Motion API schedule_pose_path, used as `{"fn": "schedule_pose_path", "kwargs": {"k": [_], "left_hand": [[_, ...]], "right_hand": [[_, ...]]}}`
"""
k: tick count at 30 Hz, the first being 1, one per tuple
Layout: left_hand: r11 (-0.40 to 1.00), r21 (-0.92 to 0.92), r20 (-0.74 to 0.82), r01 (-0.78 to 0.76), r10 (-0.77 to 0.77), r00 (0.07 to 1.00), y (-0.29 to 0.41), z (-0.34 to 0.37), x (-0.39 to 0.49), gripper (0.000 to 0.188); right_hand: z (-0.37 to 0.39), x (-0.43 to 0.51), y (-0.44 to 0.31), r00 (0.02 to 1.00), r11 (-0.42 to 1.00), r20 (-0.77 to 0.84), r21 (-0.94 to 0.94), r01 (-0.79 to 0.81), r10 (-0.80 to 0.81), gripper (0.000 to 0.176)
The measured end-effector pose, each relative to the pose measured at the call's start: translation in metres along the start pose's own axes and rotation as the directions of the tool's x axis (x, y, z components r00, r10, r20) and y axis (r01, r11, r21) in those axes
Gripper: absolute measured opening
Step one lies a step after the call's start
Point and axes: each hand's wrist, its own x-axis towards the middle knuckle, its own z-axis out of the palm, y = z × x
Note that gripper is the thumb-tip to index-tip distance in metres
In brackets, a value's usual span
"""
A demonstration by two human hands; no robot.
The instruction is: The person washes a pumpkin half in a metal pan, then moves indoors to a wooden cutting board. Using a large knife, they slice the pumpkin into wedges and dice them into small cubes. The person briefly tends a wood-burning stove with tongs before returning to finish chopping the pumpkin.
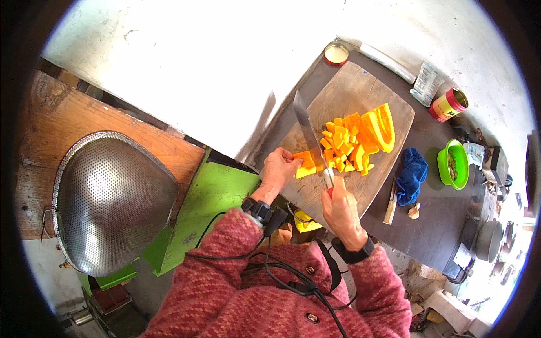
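Note:
My right hand grips the pale handle of a kitchen knife. Its broad blade slants up and left over a wooden cutting board. Beside the blade, the fingers of my left hand hold a flat slice of orange pumpkin against the board. The blade stands at the slice's right end; whether it has cut through I cannot tell. Right of the knife lies a heap of pumpkin chunks. A larger pumpkin wedge with yellow rind rests behind the heap.
Right of the board, a blue cloth partly covers a wooden-handled tool near a garlic bulb. Beyond sit a green bowl and an open tin. A perforated metal colander stands at left. Black cables hang before my chest.

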Motion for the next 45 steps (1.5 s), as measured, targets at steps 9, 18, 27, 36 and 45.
{"fn": "schedule_pose_path", "kwargs": {"k": [9,18,27,36,45], "left_hand": [[0.998,-0.013,0.000,0.056,-0.056,0.998,0.002,0.001,0.001,0.029],[0.999,0.042,-0.006,0.008,-0.007,1.000,0.004,0.000,-0.003,0.030],[0.961,-0.257,0.100,0.105,-0.082,0.992,-0.012,0.000,-0.008,0.021],[0.967,-0.230,0.088,0.112,-0.094,0.992,-0.020,0.002,-0.003,0.023],[0.973,-0.186,0.136,0.136,-0.112,0.984,-0.005,-0.007,-0.008,0.019]], "right_hand": [[0.017,0.007,0.003,0.994,0.994,0.080,-0.079,-0.072,0.078,0.018],[0.026,0.009,0.006,0.996,0.996,0.022,-0.047,-0.082,0.083,0.017],[-0.003,0.000,0.003,0.999,0.997,-0.020,0.067,-0.032,0.033,0.018],[-0.008,-0.003,-0.010,0.994,0.999,0.102,-0.036,-0.020,0.024,0.017],[0.019,0.011,0.007,0.995,0.997,0.083,-0.063,-0.050,0.055,0.019]]}}
